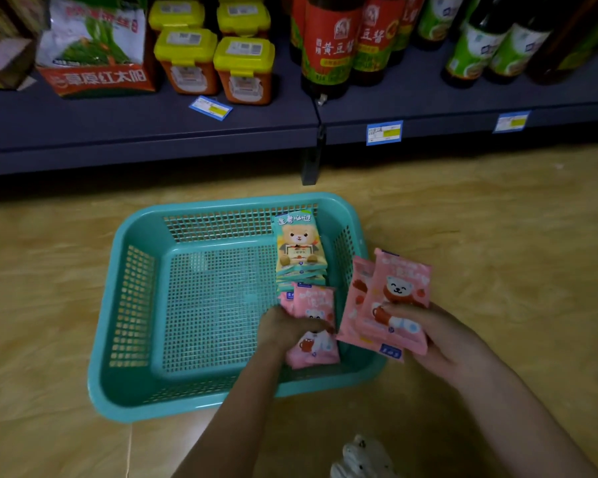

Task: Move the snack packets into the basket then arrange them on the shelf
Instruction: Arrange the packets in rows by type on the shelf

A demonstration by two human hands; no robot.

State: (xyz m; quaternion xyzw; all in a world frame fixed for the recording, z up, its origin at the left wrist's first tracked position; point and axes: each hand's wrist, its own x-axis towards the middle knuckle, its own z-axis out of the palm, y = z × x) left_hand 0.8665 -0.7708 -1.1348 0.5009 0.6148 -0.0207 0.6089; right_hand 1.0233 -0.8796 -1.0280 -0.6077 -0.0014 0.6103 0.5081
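I see the basket (204, 305) on the floor (497, 236) before the shelf (152, 132). It holds a row of teal packets (297, 246) that stand against its wall at 3 o'clock. I think they stand on edge in one row so that more can be lined up beside them and lifted out easily later.

My left hand (283, 327) reaches into the basket, at about 4 o'clock from its middle. Its fingers (311, 327) are curled over a pink packet (313, 346) and clamped on it, at the near end of that row. I judge that it is setting this one in line.

My right hand (435, 336) is just outside the rim at 3 o'clock. Its thumb is pressed on the front of a fan of pink packets (397, 291), and the other fingers are behind them. I believe they are held there as a supply, near to the left hand. Both forearms come in from 6 o'clock.
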